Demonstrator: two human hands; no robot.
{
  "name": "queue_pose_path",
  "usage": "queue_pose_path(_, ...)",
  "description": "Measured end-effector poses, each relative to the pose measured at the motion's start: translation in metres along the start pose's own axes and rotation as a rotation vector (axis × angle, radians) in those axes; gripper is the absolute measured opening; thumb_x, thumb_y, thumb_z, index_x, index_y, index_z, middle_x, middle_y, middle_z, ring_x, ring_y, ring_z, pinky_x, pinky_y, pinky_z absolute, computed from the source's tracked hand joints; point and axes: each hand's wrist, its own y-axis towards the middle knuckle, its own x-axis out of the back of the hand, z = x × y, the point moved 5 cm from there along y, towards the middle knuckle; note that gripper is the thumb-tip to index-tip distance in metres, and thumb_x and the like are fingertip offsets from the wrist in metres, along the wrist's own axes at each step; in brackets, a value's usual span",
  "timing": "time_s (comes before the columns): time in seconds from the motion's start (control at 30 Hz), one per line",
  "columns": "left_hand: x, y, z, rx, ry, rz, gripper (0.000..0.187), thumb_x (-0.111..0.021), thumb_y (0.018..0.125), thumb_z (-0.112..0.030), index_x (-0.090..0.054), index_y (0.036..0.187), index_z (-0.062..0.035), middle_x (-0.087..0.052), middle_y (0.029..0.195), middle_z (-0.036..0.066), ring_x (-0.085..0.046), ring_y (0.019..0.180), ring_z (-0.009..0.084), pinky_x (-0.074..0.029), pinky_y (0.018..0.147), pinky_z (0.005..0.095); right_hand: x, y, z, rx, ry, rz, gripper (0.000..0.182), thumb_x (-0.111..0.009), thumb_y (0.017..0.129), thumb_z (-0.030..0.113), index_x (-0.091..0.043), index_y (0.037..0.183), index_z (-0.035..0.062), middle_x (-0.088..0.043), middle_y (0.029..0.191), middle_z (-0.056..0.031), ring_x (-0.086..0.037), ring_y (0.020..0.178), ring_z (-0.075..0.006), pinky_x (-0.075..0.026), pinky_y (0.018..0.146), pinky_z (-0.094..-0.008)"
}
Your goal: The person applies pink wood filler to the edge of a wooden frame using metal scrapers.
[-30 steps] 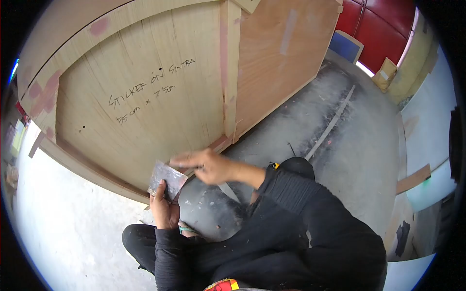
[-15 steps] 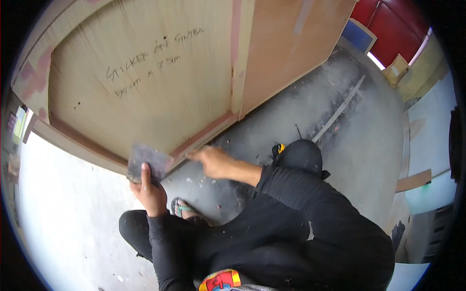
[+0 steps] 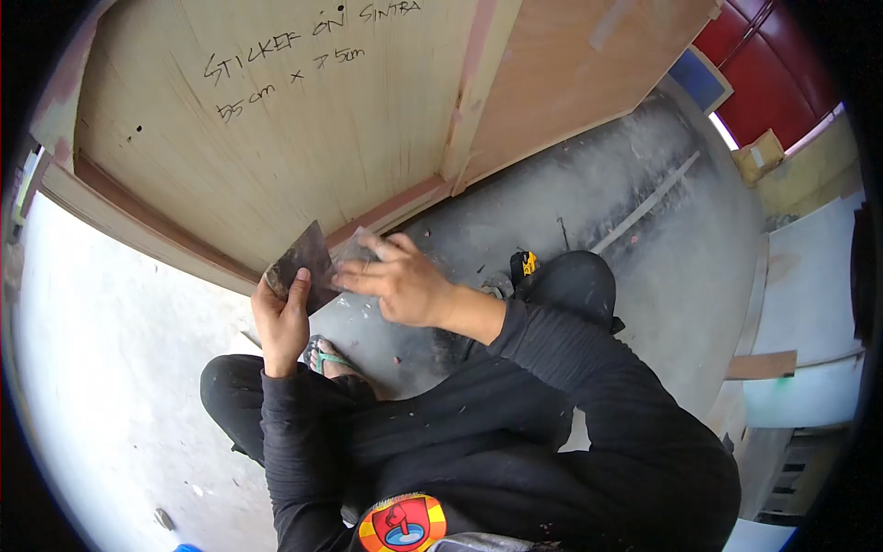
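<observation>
1. The left hand (image 3: 283, 317) was closed on a dark plate (image 3: 302, 262), thumb pressed on its upper face and fingers curled behind the lower left side; the plate sat tilted, one corner pointing up toward the panel.
2. The right hand (image 3: 400, 281) came in from the other side, its fingers partly spread over a thin pale piece (image 3: 350, 248); the piece looked gripped between thumb and fingers, though its far side was hidden.
3. The pale piece stood right beside the plate's right side; whether their edges touched could not be told.
4. Both pieces were in front of the lower edge of the wooden panel (image 3: 276, 147), near its pinkish bottom rail (image 3: 395, 207); handwriting (image 3: 253, 57) ran across the panel above, and a sandalled foot (image 3: 329, 357) rested on the floor (image 3: 589, 198) below the hands.
5. Good handling, as a judgement, called for a firm left thumb set back from the plate's right edge, so the plate would not twist under pressure; the right fingers needed an even spread, so the thin piece would not flex; a low, steady angle between the two seemed best, with fingertips clear of the meeting edges.
</observation>
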Motion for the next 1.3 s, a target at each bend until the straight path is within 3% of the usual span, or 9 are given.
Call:
queue_pose_path(0.17, 0.003, 0.001, -0.044, -0.097, -0.332, -0.274, 0.018, -0.064, 0.096, -0.01, -0.066, 0.105, 0.0054, -0.07, 0.096, 0.006, -0.063, 0.083, 0.0118, -0.051, 0.078, 0.0283, -0.069, -0.039, -0.013, -0.188, 0.229, 0.776, 0.055, -0.06, 0.075, 0.003, -0.069, 0.126, 0.0214, -0.068, 0.124, -0.0044, -0.06, 0.118, -0.0323, -0.047, 0.094, -0.0468)
queue_pose_path(0.3, 0.025, 0.005, 0.005, 0.08, -0.389, -0.327, 0.019, -0.067, 0.095, -0.013, -0.067, 0.103, 0.0039, -0.07, 0.096, 0.005, -0.063, 0.083, 0.0129, -0.05, 0.078, 0.0273, -0.03, 0.0, -0.063, -0.715, 0.938, 0.145, 0.036, -0.054, 0.098, 0.016, -0.062, 0.133, 0.0122, -0.068, 0.123, -0.0072, -0.061, 0.12, -0.0268, -0.051, 0.094, -0.0461)
queue_pose_path(0.37, 0.012, 0.007, 0.011, 0.103, -0.605, -0.298, 0.019, -0.066, 0.094, -0.011, -0.066, 0.107, 0.0025, -0.069, 0.101, 0.005, -0.064, 0.089, 0.0132, -0.05, 0.081, 0.028, -0.017, 0.001, -0.07, -0.852, 1.785, -0.039, 0.042, -0.044, 0.105, 0.028, -0.051, 0.142, 0.0091, -0.062, 0.132, -0.0078, -0.059, 0.123, -0.0271, -0.05, 0.098, -0.0504)
queue_pose_path(0.5, -0.012, -0.004, 0.022, 0.194, -0.646, -0.289, 0.02, -0.066, 0.093, -0.006, -0.064, 0.111, 0.0036, -0.068, 0.104, 0.006, -0.064, 0.091, 0.0138, -0.05, 0.084, 0.0282, 0.004, 0.014, -0.045, -0.767, 1.866, -0.175, 0.048, -0.04, 0.105, 0.03, -0.043, 0.145, 0.0044, -0.053, 0.141, -0.0145, -0.053, 0.13, -0.0314, -0.047, 0.103, -0.0529)
queue_pose_path(0.6, -0.019, -0.006, 0.017, 0.136, -0.639, -0.348, 0.02, -0.067, 0.094, -0.006, -0.063, 0.11, 0.0047, -0.068, 0.104, 0.007, -0.063, 0.09, 0.0132, -0.051, 0.084, 0.0283, -0.008, 0.014, -0.039, -0.624, 1.818, -0.104, 0.046, -0.04, 0.106, 0.025, -0.043, 0.147, 0.0044, -0.053, 0.142, -0.0143, -0.052, 0.131, -0.0286, -0.047, 0.105, -0.0469)
queue_pose_path(0.77, -0.014, -0.012, 0.027, 0.114, -0.586, -0.406, 0.018, -0.068, 0.092, -0.004, -0.063, 0.108, 0.005, -0.068, 0.102, 0.007, -0.063, 0.09, 0.0125, -0.051, 0.083, 0.0283, -0.014, 0.003, -0.019, -0.429, 0.809, 0.091, 0.04, -0.049, 0.104, 0.024, -0.058, 0.133, -0.0015, -0.066, 0.125, -0.021, -0.064, 0.118, -0.0258, -0.048, 0.097, -0.032)
queue_pose_path(0.9, -0.001, -0.002, 0.028, 0.067, -0.648, -0.44, 0.019, -0.067, 0.092, -0.006, -0.064, 0.108, 0.005, -0.069, 0.101, 0.008, -0.065, 0.088, 0.0146, -0.052, 0.081, 0.0286, -0.028, -0.008, -0.031, -0.367, 0.468, 0.319, 0.032, -0.056, 0.098, 0.017, -0.065, 0.122, -0.0027, -0.067, 0.121, -0.0231, -0.067, 0.111, -0.035, -0.051, 0.093, -0.0375)
queue_pose_path(1.03, 0.02, 0.001, 0.013, 0.002, -0.491, -0.487, 0.02, -0.068, 0.093, -0.007, -0.064, 0.108, 0.0061, -0.069, 0.101, 0.008, -0.064, 0.086, 0.0132, -0.053, 0.079, 0.0281, 0.014, 0.011, -0.028, -0.304, 0.47, -0.084, 0.025, -0.062, 0.091, 0.007, -0.071, 0.113, -0.001, -0.069, 0.119, -0.0192, -0.064, 0.116, -0.0358, -0.048, 0.102, -0.0394)
queue_pose_path(1.3, 0.006, -0.003, -0.001, -0.024, -0.379, -0.438, 0.019, -0.068, 0.094, -0.009, -0.065, 0.107, 0.0057, -0.07, 0.101, 0.007, -0.064, 0.088, 0.0112, -0.053, 0.081, 0.0276, 0.026, 0.013, 0.01, -0.001, -0.008, -0.12, 0.031, -0.071, 0.082, 0.011, -0.073, 0.113, 0.0085, -0.07, 0.116, -0.0106, -0.059, 0.118, -0.0396, -0.041, 0.097, -0.044)
